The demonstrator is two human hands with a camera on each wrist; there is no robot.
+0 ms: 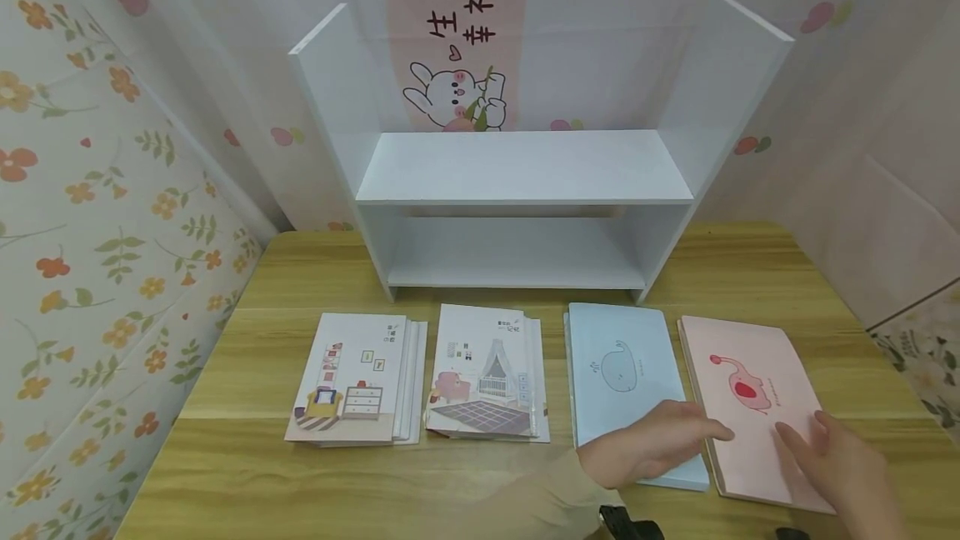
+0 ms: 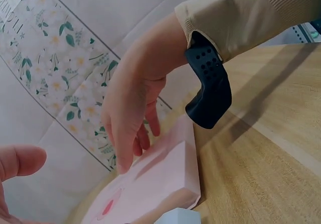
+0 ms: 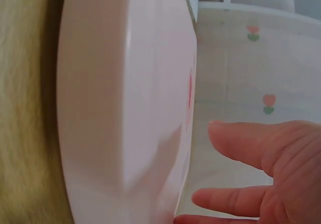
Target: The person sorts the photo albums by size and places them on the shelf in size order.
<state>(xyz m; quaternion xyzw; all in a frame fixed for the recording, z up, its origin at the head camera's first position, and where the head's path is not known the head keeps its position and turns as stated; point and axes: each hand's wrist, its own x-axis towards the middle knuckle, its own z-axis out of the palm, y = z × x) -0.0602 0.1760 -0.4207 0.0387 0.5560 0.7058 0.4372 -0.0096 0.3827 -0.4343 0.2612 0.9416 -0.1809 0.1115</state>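
While both my hands hover about the pink book, which lies flat in the lower right of the head view, I want them working as a matched pair. My left hand reaches past the lower part of the blue book, its fingers loosely straight and wrapped round nothing, their tips over the pink book's left edge. My right hand hangs over the other edge, thumb and fingers spread well apart; whether a fingertip already touches the side, I cannot tell.

To grip well, I would judge it best to press inward evenly from both long edges, fingers low and thumbs over the cover, so that the pages don't fan or slide. The gap to the blue book is narrow, so my left fingers should slip in without nudging it.

My left forearm comes in from the bottom middle of the head view, sleeve slanting up to the right. In the left wrist view, my right wrist, with its black strap, bends so that the fingers point down.
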